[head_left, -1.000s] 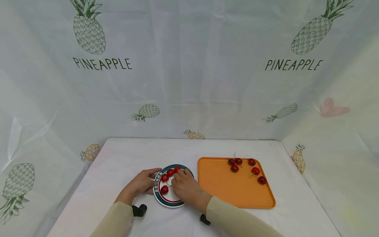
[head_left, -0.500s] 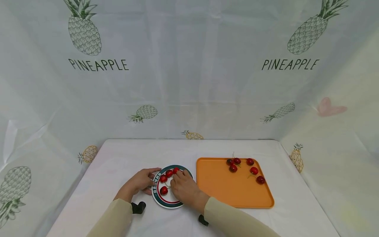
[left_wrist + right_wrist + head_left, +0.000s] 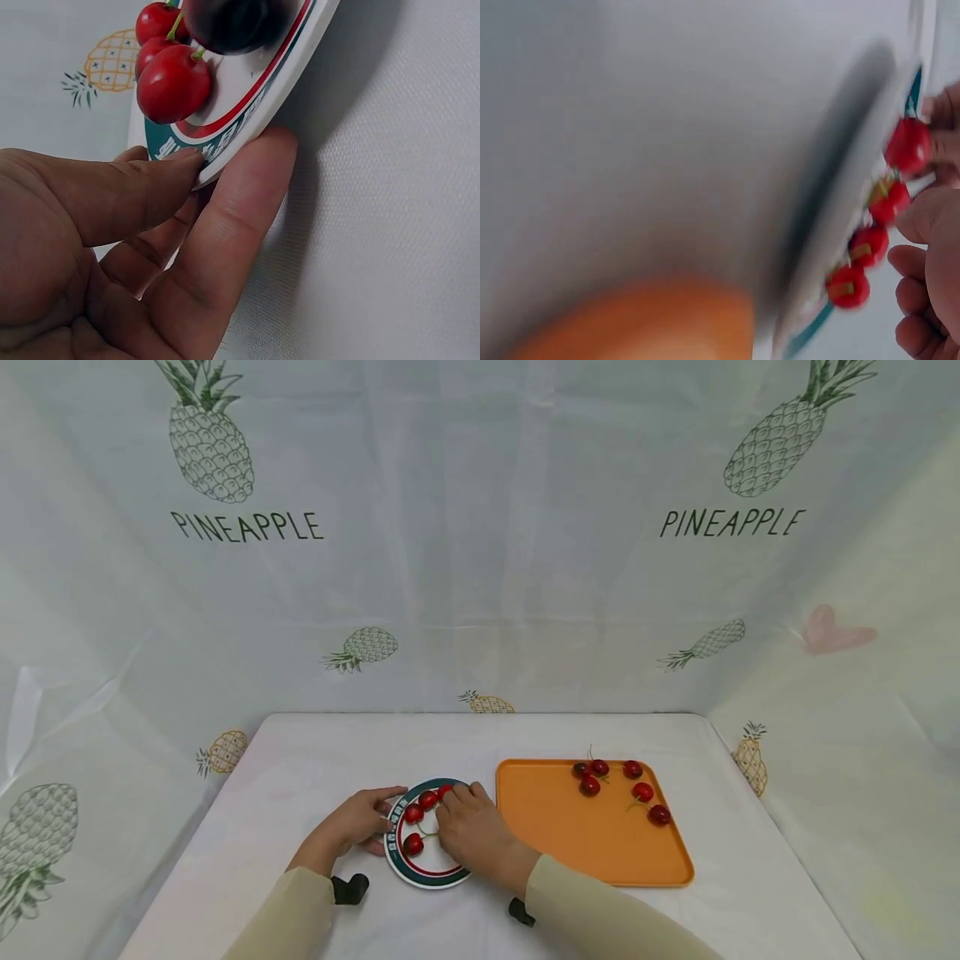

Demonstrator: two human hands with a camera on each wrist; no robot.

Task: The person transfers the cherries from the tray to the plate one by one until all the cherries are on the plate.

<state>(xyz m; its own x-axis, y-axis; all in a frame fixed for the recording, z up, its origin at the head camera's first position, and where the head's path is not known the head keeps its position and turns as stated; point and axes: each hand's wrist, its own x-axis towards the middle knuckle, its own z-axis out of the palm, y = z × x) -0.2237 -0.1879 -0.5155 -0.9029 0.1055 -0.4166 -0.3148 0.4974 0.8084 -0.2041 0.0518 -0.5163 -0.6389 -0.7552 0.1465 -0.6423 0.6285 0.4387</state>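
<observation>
Shifted slightly rightward, the bare right hand (image 3: 477, 835), its hold hidden from me, covers the right edge of the green-rimmed round white plate (image 3: 431, 881), the bare left hand (image 3: 351, 825) pinching its left; four round red cherries (image 3: 413, 844) are aboard, six dark-red cherries (image 3: 589, 786) left around the far-right corner of the orange rectangular tray (image 3: 573, 835).

The plate (image 3: 435, 857) is round and white, with dark green band, pale characters and thin red ring. It is face up, its left rim pinched by the left hand (image 3: 352, 823). Four glossy red cherries (image 3: 413, 845) show on it: three close together along its far left side, one apart toward its near left.
</observation>
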